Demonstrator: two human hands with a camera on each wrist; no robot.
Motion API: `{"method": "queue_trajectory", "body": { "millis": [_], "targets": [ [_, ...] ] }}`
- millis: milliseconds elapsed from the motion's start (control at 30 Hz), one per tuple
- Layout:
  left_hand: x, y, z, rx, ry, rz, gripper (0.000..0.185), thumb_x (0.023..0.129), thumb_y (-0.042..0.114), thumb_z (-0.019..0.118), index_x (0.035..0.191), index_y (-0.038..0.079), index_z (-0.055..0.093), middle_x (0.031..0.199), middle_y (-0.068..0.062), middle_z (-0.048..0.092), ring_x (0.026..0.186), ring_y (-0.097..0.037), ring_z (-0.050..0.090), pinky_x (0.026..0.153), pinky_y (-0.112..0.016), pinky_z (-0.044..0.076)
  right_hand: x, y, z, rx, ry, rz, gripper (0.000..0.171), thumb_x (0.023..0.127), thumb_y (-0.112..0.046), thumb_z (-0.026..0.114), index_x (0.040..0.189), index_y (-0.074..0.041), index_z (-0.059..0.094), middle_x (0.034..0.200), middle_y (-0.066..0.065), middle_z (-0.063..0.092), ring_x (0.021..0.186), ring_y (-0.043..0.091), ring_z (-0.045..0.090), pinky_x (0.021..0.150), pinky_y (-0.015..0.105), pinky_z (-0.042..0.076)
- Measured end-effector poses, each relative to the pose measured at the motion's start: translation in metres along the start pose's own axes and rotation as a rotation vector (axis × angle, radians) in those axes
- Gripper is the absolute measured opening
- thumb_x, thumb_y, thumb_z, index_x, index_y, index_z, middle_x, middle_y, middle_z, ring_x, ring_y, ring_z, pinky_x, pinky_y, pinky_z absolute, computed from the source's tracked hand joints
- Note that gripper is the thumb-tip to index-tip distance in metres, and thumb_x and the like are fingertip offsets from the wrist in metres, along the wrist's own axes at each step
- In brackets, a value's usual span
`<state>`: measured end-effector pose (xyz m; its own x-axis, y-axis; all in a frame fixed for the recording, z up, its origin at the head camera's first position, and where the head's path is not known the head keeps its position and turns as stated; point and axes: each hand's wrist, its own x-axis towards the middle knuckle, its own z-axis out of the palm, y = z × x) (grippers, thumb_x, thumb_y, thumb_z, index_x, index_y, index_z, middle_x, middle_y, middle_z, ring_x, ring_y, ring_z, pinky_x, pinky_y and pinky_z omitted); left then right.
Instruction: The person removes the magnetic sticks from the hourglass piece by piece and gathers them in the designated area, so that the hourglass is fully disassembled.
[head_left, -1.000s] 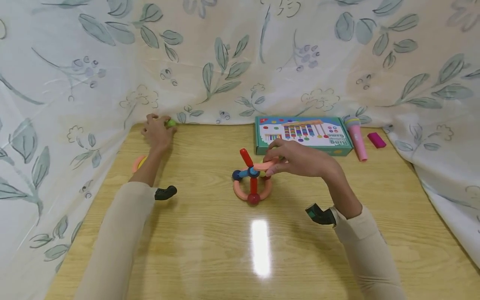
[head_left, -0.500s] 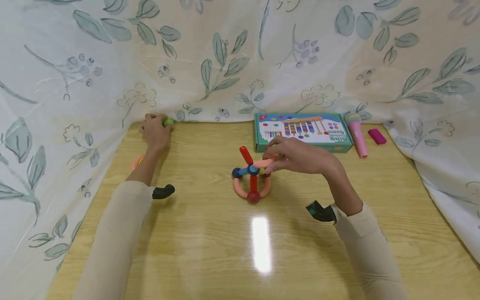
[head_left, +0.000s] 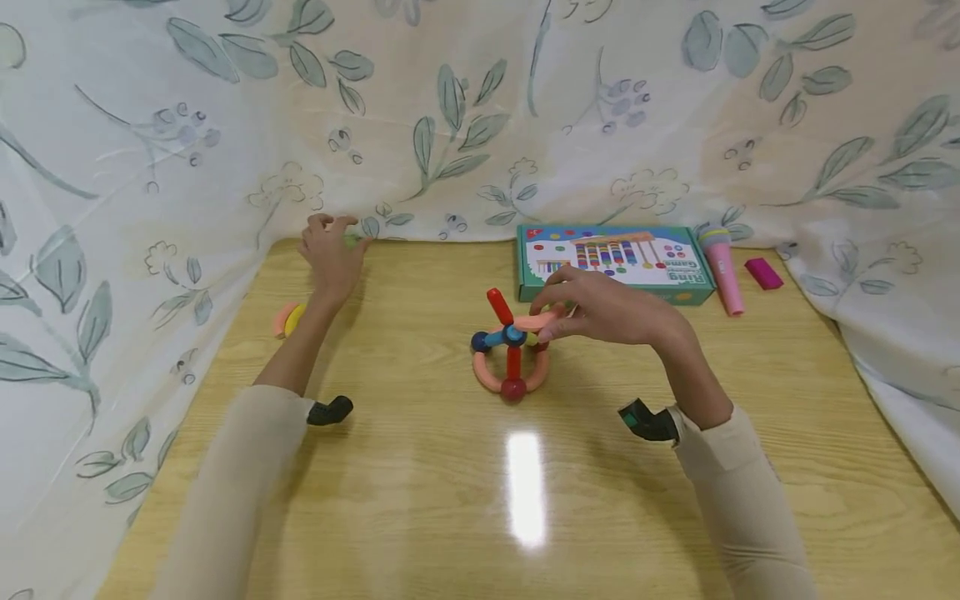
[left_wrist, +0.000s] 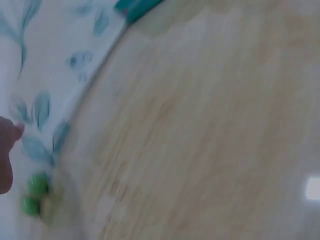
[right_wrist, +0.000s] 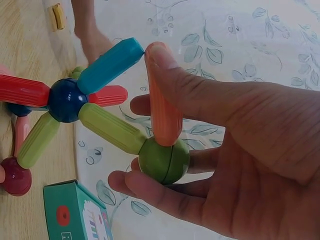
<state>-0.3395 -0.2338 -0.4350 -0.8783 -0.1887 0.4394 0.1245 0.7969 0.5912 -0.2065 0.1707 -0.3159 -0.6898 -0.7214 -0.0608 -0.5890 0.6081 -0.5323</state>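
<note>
Head view: left hand [head_left: 330, 254] has lifted off the green ball [left_wrist: 35, 195] at 10 o'clock, fingers now loose. Right hand [head_left: 600, 308] keeps pinching the orange stick [right_wrist: 162, 107] on the toy [head_left: 510, 350]; that ball stays unused.

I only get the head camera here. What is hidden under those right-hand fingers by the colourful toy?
Observer: The right wrist view shows the right hand pinching an orange stick, with a green ball at its lower end.
Visitor: Is that stick joined to the rest?
Observer: Its upper end meets the tip of a teal stick, which runs out from a dark blue ball.
Visitor: And over by the curtain?
Observer: The left wrist view is blurred, but it shows two green balls at the foot of the curtain, apart from the left hand.
</note>
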Motion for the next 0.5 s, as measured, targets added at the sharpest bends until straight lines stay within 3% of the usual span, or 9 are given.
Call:
{"method": "queue_trajectory", "body": {
  "millis": [67, 133, 267, 333, 400, 500],
  "targets": [
    [-0.012, 0.027, -0.002, -0.061, 0.004, 0.134, 0.042, 0.097, 0.026, 0.076, 0.13, 0.002, 0.068, 0.137, -0.027, 0.049, 0.126, -0.045, 0.047, 0.112, -0.061, 0.031, -0.001, 0.0, 0.0, 0.004, 0.007, 0.006, 0.028, 0.095, -0.026, 0.076, 0.12, -0.012, 0.075, 0.121, 0.01, 0.067, 0.108, 0.024, 0.059, 0.085, 0.038, 0.054],
    [-0.029, 0.06, -0.009, -0.14, -0.055, 0.271, 0.038, 0.099, 0.024, 0.073, 0.129, 0.002, 0.068, 0.134, -0.026, 0.052, 0.12, -0.041, 0.054, 0.108, -0.058, 0.04, -0.001, 0.0, 0.0, 0.008, 0.011, 0.014, 0.028, 0.095, -0.028, 0.076, 0.118, -0.012, 0.075, 0.119, 0.009, 0.067, 0.107, 0.023, 0.058, 0.085, 0.038, 0.053],
    [-0.071, 0.125, -0.028, -0.292, -0.316, 0.587, 0.033, 0.099, 0.019, 0.073, 0.127, 0.002, 0.07, 0.126, -0.018, 0.062, 0.107, -0.031, 0.064, 0.094, -0.046, 0.055, 0.0, 0.0, 0.0, 0.012, 0.023, 0.03, 0.03, 0.094, -0.03, 0.077, 0.117, -0.012, 0.075, 0.116, 0.008, 0.067, 0.102, 0.021, 0.058, 0.084, 0.037, 0.052],
    [-0.089, 0.149, -0.033, -0.289, -0.416, 0.747, 0.033, 0.096, 0.023, 0.076, 0.123, 0.004, 0.072, 0.12, -0.013, 0.067, 0.103, -0.026, 0.066, 0.09, -0.04, 0.057, -0.001, 0.001, 0.0, 0.019, 0.033, 0.035, 0.03, 0.093, -0.03, 0.077, 0.117, -0.011, 0.075, 0.114, 0.007, 0.068, 0.099, 0.02, 0.058, 0.083, 0.036, 0.052],
    [-0.103, 0.167, -0.033, -0.26, -0.458, 0.878, 0.036, 0.092, 0.026, 0.081, 0.119, 0.004, 0.075, 0.115, -0.01, 0.071, 0.102, -0.023, 0.066, 0.09, -0.037, 0.055, 0.0, 0.002, 0.0, 0.03, 0.041, 0.031, 0.032, 0.093, -0.031, 0.078, 0.116, -0.01, 0.075, 0.112, 0.007, 0.069, 0.097, 0.02, 0.058, 0.081, 0.035, 0.052],
    [-0.116, 0.182, -0.032, -0.201, -0.449, 0.961, 0.035, 0.091, 0.029, 0.082, 0.117, 0.007, 0.076, 0.11, -0.005, 0.075, 0.101, -0.02, 0.066, 0.091, -0.036, 0.053, 0.001, 0.002, -0.001, 0.038, 0.046, 0.019, 0.034, 0.091, -0.031, 0.08, 0.117, -0.01, 0.075, 0.112, 0.006, 0.07, 0.097, 0.02, 0.059, 0.081, 0.036, 0.052]
  ]
}}
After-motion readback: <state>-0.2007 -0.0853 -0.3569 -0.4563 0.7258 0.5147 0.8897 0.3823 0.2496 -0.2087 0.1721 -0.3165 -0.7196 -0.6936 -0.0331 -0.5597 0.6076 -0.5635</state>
